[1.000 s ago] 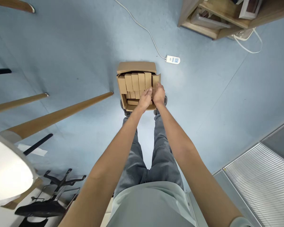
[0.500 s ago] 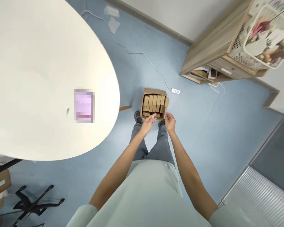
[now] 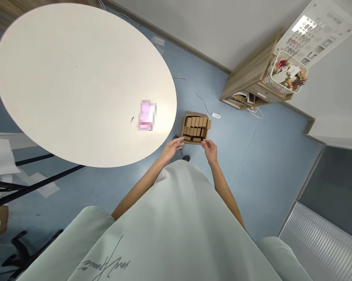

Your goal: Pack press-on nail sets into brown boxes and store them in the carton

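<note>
An open cardboard box (image 3: 183, 130) full of several small brown cartons (image 3: 196, 122) stands low in front of me, close to my shoes. My left hand (image 3: 172, 148) is near the box's near left corner, its fingers stretched out and holding nothing that I can see. At the near right corner is my right hand (image 3: 210, 150), with thumb and fingertips drawn together. Anything between those fingertips is too small to make out. Whether either hand touches the box cannot be told from this view.
A large white oval table (image 3: 84, 86) fills the left, with a blurred-out pink item (image 3: 147, 115) on it. A white cable ends in a power strip (image 3: 215, 115) beside the box. A wooden cabinet (image 3: 246, 78) bears a white basket (image 3: 274, 80). Black chair legs (image 3: 22, 248) are lower left.
My view has risen and shifted, so more of the table shows. My left hand has moved leftward from the box's near edge to its corner. The right hand stays by the right corner.
</note>
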Motion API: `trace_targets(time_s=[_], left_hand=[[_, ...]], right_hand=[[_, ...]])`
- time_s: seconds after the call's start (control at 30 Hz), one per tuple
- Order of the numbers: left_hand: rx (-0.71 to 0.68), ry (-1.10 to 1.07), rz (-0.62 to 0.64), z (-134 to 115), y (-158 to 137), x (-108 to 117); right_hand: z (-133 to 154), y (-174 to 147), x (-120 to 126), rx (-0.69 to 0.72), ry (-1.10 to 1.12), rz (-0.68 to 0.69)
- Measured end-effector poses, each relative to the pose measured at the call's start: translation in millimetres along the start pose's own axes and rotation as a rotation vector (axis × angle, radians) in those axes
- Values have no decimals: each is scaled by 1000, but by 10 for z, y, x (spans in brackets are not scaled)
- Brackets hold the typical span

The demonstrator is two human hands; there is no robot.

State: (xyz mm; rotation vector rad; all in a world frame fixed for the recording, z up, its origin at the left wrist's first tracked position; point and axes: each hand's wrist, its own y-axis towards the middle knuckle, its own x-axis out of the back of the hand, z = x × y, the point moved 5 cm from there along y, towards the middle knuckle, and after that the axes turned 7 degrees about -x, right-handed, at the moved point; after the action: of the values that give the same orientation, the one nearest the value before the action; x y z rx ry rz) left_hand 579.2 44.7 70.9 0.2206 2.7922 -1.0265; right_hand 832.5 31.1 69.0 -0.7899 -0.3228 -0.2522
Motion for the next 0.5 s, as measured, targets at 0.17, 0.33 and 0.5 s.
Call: trace_targets(time_s=[0.17, 0.33, 0.5], left_hand=[[-4, 33, -50, 124, -515, 232], [-43, 3, -140, 357, -1127, 411], [-66, 44, -231, 607, -1773, 653]], right_hand=[[-22, -375, -19, 35, 40, 39], [-332, -604, -179, 18, 113, 109], [-660, -920, -408, 21, 123, 147]])
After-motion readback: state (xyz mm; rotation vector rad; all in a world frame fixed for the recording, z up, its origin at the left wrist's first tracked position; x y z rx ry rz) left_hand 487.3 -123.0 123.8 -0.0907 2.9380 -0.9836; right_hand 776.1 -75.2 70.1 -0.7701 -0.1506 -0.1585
